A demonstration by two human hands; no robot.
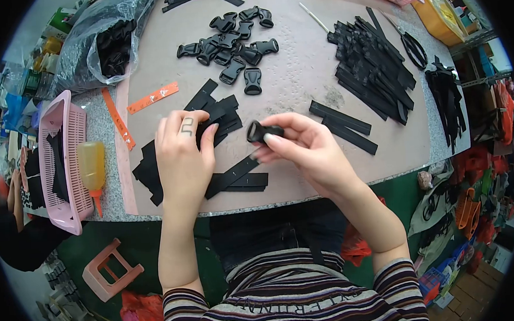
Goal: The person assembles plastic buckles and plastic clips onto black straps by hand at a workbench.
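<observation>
The right hand [303, 146] pinches a black buckle [260, 131] with a strap [231, 176] hanging from it, grip closed around it. The left hand [182, 155] (fingers loosely curled, holding nothing) rests on the strap pile [222, 113] just left of the buckle.

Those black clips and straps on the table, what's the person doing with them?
A person sits at a table covered with black parts. The right hand holds a black buckle with a strap hanging from it down to the table. The left hand rests on a pile of cut straps. Farther back lie loose buckles, and to the right a bigger heap of straps with scissors. A pink basket and a glue bottle sit at the left.
</observation>
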